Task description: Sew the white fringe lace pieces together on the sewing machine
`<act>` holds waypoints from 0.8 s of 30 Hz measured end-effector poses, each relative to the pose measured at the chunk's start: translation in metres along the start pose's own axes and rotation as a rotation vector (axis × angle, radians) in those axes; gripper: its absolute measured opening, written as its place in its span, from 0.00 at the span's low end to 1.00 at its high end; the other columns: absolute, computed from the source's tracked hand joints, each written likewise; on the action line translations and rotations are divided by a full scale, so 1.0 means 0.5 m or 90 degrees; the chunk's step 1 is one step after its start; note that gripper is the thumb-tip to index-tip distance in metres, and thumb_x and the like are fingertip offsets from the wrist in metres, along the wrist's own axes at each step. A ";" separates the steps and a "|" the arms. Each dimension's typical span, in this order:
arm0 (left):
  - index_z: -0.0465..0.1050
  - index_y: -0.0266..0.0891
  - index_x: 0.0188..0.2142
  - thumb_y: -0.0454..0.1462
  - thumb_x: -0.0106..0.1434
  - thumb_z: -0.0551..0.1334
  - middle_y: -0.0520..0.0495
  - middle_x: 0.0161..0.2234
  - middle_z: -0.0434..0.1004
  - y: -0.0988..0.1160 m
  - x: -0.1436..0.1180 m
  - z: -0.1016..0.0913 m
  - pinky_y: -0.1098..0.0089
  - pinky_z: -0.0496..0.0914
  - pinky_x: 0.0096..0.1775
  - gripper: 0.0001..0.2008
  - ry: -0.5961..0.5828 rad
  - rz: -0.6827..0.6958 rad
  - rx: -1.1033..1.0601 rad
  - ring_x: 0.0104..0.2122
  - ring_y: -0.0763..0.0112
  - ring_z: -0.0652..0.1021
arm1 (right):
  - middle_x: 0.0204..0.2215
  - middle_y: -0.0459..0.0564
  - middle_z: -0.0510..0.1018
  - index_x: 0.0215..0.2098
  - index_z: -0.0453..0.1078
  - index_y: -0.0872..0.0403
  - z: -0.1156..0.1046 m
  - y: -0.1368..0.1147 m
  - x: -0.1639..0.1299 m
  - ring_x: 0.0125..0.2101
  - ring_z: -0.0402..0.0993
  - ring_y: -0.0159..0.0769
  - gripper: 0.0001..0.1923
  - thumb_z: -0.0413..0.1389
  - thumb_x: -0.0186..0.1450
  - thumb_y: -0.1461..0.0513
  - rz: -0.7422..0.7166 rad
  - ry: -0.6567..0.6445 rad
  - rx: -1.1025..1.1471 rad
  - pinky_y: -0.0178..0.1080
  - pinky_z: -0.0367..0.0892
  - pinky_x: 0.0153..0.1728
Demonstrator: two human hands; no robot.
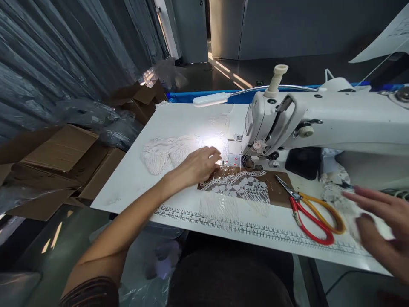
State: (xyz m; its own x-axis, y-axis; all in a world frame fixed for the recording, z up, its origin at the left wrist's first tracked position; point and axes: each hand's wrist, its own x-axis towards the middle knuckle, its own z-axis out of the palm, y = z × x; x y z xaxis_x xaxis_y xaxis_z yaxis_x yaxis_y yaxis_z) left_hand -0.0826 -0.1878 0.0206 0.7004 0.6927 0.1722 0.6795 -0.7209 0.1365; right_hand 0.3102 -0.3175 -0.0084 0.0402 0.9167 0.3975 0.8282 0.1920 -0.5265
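Observation:
My left hand [197, 165] rests flat on the white sewing table [134, 179], fingertips on white lace [238, 187] that lies over a brown paper piece [277, 192] just in front of the needle of the white sewing machine [319, 123]. More white lace [164, 154] lies bunched beyond that hand. My right hand [381, 228] hovers blurred at the right edge, fingers spread, holding nothing, close to red-and-orange scissors [311, 215] lying on the table.
A gooseneck lamp [212, 99] lights the needle area. A printed ruler [255, 228] runs along the table's front edge. Cardboard boxes [60, 157] and plastic bags are piled on the left by a grey curtain. More lace [335, 189] lies under the machine arm.

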 end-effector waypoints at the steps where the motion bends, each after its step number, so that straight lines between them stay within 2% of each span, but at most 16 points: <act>1: 0.70 0.31 0.48 0.31 0.71 0.53 0.35 0.50 0.74 -0.017 0.018 0.005 0.61 0.74 0.41 0.10 -0.006 -0.002 0.009 0.46 0.60 0.75 | 0.51 0.55 0.73 0.53 0.71 0.34 0.028 -0.028 0.010 0.50 0.71 0.57 0.18 0.51 0.67 0.50 -0.046 -0.014 0.018 0.53 0.66 0.23; 3: 0.71 0.32 0.46 0.33 0.72 0.53 0.37 0.49 0.74 -0.037 0.057 0.019 0.63 0.72 0.43 0.10 -0.012 0.012 -0.008 0.46 0.61 0.76 | 0.51 0.55 0.73 0.53 0.70 0.40 0.092 -0.085 0.029 0.49 0.73 0.51 0.15 0.50 0.69 0.57 -0.132 -0.052 0.073 0.53 0.73 0.36; 6: 0.74 0.35 0.45 0.36 0.71 0.53 0.40 0.49 0.75 -0.047 0.116 0.046 0.64 0.70 0.45 0.12 -0.020 0.034 -0.055 0.46 0.63 0.76 | 0.55 0.59 0.70 0.57 0.67 0.51 0.180 -0.156 0.044 0.54 0.68 0.50 0.17 0.48 0.71 0.62 -0.233 -0.126 0.082 0.55 0.70 0.50; 9: 0.76 0.37 0.44 0.40 0.68 0.58 0.42 0.48 0.76 -0.052 0.161 0.070 0.65 0.70 0.43 0.12 -0.048 0.069 -0.119 0.45 0.63 0.76 | 0.52 0.62 0.73 0.55 0.67 0.57 0.217 -0.190 0.029 0.50 0.70 0.54 0.16 0.49 0.72 0.60 -0.287 -0.215 -0.008 0.58 0.71 0.45; 11: 0.78 0.38 0.42 0.41 0.66 0.60 0.42 0.48 0.75 -0.058 0.180 0.081 0.64 0.70 0.43 0.11 -0.058 0.088 -0.149 0.44 0.62 0.76 | 0.50 0.61 0.74 0.53 0.68 0.57 0.209 -0.192 0.010 0.48 0.70 0.54 0.15 0.49 0.72 0.59 -0.305 -0.254 -0.043 0.57 0.71 0.41; 14: 0.79 0.38 0.37 0.39 0.65 0.60 0.42 0.46 0.75 -0.062 0.194 0.094 0.63 0.69 0.42 0.10 -0.063 0.084 -0.174 0.43 0.62 0.75 | 0.54 0.60 0.71 0.54 0.68 0.54 0.175 -0.176 -0.012 0.51 0.68 0.53 0.14 0.51 0.73 0.58 -0.308 -0.253 -0.027 0.56 0.70 0.44; 16: 0.79 0.37 0.38 0.37 0.65 0.58 0.42 0.45 0.75 -0.058 0.195 0.097 0.63 0.68 0.42 0.11 -0.064 0.078 -0.173 0.43 0.62 0.74 | 0.56 0.60 0.68 0.55 0.67 0.54 0.156 -0.162 -0.018 0.53 0.67 0.51 0.15 0.51 0.73 0.59 -0.294 -0.223 -0.008 0.56 0.69 0.47; 19: 0.77 0.35 0.40 0.34 0.65 0.55 0.39 0.45 0.72 -0.042 0.183 0.093 0.59 0.64 0.44 0.12 -0.066 0.082 -0.098 0.44 0.58 0.71 | 0.57 0.60 0.67 0.57 0.67 0.52 0.135 -0.147 -0.012 0.53 0.68 0.49 0.16 0.52 0.72 0.61 -0.258 -0.166 0.011 0.52 0.70 0.47; 22: 0.75 0.33 0.35 0.32 0.63 0.54 0.37 0.43 0.70 -0.028 0.157 0.079 0.55 0.61 0.47 0.10 -0.094 0.104 -0.022 0.43 0.56 0.69 | 0.56 0.58 0.66 0.57 0.68 0.48 0.108 -0.135 0.003 0.52 0.70 0.47 0.17 0.53 0.70 0.64 -0.243 -0.089 0.027 0.50 0.71 0.46; 24: 0.74 0.33 0.33 0.32 0.65 0.54 0.38 0.44 0.69 -0.027 0.135 0.068 0.54 0.59 0.50 0.11 -0.108 0.108 -0.034 0.44 0.57 0.69 | 0.53 0.57 0.68 0.57 0.69 0.45 0.079 -0.118 0.017 0.49 0.72 0.47 0.19 0.55 0.69 0.65 -0.228 -0.016 0.023 0.51 0.71 0.45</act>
State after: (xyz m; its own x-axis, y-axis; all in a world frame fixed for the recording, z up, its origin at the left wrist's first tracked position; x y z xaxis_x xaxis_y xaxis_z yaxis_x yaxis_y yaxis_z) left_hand -0.0369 -0.1307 -0.0028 0.8330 0.5524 0.0309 0.5401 -0.8240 0.1711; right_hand 0.2394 -0.3072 -0.0038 -0.2634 0.7968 0.5438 0.7671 0.5148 -0.3828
